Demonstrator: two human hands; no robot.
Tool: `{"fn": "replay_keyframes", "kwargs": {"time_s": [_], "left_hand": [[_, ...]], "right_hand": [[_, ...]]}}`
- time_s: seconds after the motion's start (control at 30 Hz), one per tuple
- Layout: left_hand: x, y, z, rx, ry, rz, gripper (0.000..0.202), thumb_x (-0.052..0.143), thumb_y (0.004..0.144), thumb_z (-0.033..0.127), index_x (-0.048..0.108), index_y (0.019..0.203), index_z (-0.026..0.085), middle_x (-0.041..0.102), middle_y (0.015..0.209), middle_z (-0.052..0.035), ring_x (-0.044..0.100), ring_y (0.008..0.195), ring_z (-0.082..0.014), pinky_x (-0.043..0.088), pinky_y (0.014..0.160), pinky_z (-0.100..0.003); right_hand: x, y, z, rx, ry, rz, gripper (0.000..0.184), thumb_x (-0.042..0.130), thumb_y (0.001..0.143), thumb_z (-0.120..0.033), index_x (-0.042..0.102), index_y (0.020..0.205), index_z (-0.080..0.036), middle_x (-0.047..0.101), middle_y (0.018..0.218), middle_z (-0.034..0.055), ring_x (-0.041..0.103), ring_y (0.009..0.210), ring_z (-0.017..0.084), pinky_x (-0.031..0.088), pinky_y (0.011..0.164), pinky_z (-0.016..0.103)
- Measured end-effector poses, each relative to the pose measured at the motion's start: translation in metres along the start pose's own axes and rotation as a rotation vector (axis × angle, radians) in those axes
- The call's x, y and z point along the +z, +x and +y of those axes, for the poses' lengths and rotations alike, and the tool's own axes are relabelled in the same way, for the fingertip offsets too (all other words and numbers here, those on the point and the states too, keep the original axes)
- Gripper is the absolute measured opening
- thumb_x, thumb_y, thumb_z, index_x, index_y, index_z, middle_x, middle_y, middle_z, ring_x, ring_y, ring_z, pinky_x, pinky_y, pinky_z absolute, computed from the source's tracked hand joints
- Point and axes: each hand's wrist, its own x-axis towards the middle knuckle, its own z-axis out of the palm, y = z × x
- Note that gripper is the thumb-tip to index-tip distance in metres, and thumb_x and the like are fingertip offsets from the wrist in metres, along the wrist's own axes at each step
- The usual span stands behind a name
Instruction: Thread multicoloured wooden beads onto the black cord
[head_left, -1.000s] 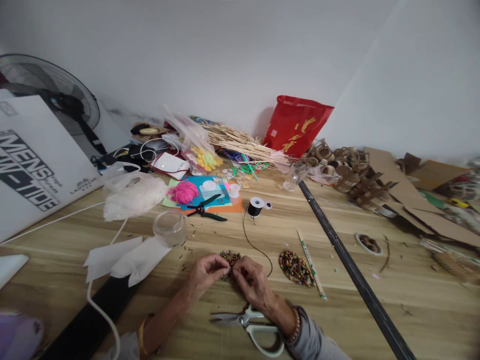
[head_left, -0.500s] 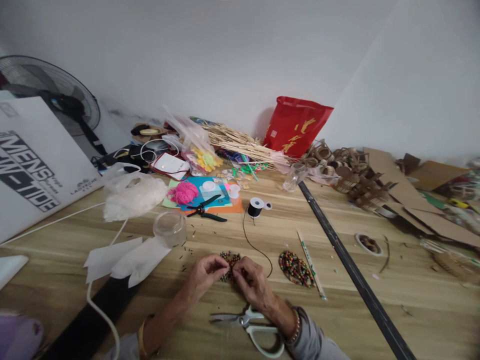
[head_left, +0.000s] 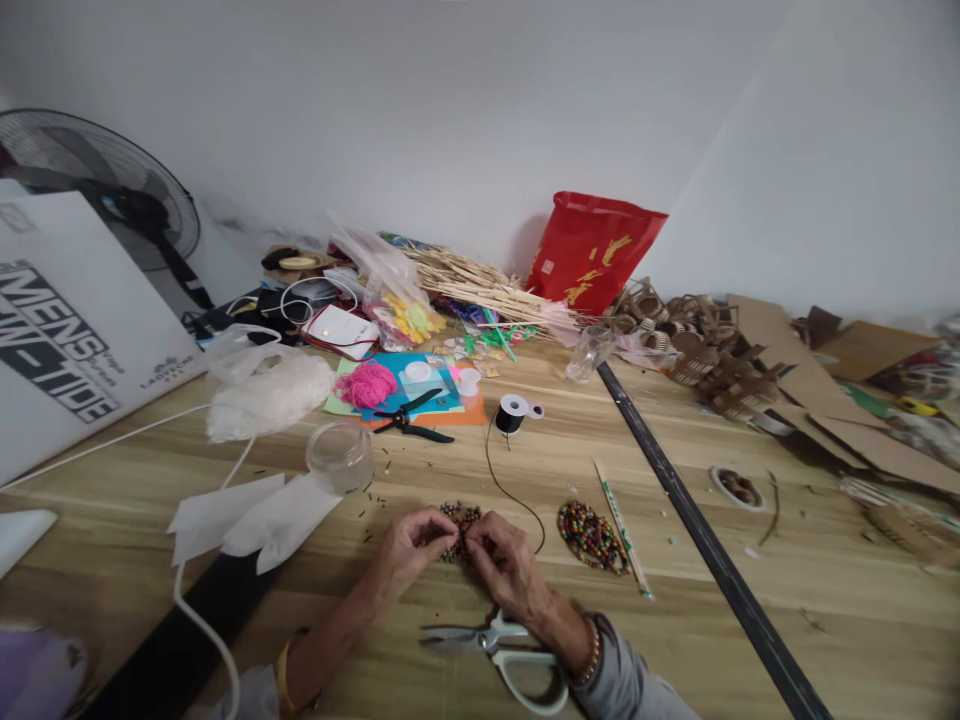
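My left hand (head_left: 409,550) is closed in a pinch at the left side of a small pile of mixed beads (head_left: 459,516); what lies between its fingertips is too small to make out. Facing it, my right hand (head_left: 506,560) pinches what appears to be the end of a thin black cord (head_left: 517,497). That cord curves back to a spool (head_left: 511,414) standing behind the beads. The fingertips of both hands nearly meet over the pile. Under my right wrist lie scissors (head_left: 517,655) with pale handles, their blades pointing left. A coiled heap of colourful beads (head_left: 591,538) rests to the right.
Beside the heap is a thin wrapped stick (head_left: 622,530). Black-handled pliers (head_left: 412,418), pink yarn (head_left: 367,384) and a clear jar (head_left: 339,458) stand further back. White paper (head_left: 259,515) lies left, a long black strip (head_left: 697,530) right. Clutter lines the wall.
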Motion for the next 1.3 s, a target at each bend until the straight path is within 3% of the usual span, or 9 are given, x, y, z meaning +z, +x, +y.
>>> {"fn": "replay_keyframes", "kwargs": {"time_s": [0.57, 1.3], "left_hand": [[-0.0011, -0.0002, 0.0021, 0.059, 0.019, -0.012, 0.014, 0.074, 0.063, 0.027, 0.071, 0.068, 0.014, 0.069, 0.069, -0.0041, 0.062, 0.068, -0.0176, 0.049, 0.065, -0.026], [0.0021, -0.0009, -0.0011, -0.011, 0.020, 0.004, 0.010, 0.069, 0.061, 0.021, 0.066, 0.067, 0.013, 0.067, 0.064, -0.0020, 0.060, 0.062, -0.0146, 0.047, 0.061, -0.024]], "right_hand": [[0.0003, -0.0001, 0.0004, 0.004, 0.013, -0.027, 0.016, 0.048, 0.092, -0.024, 0.056, 0.079, -0.018, 0.056, 0.068, 0.0025, 0.052, 0.061, 0.014, 0.041, 0.055, 0.023], [0.0012, -0.0004, 0.0016, -0.033, 0.028, -0.043, 0.013, 0.049, 0.090, -0.019, 0.057, 0.080, -0.018, 0.057, 0.069, 0.0025, 0.053, 0.061, 0.014, 0.041, 0.056, 0.022]]}}
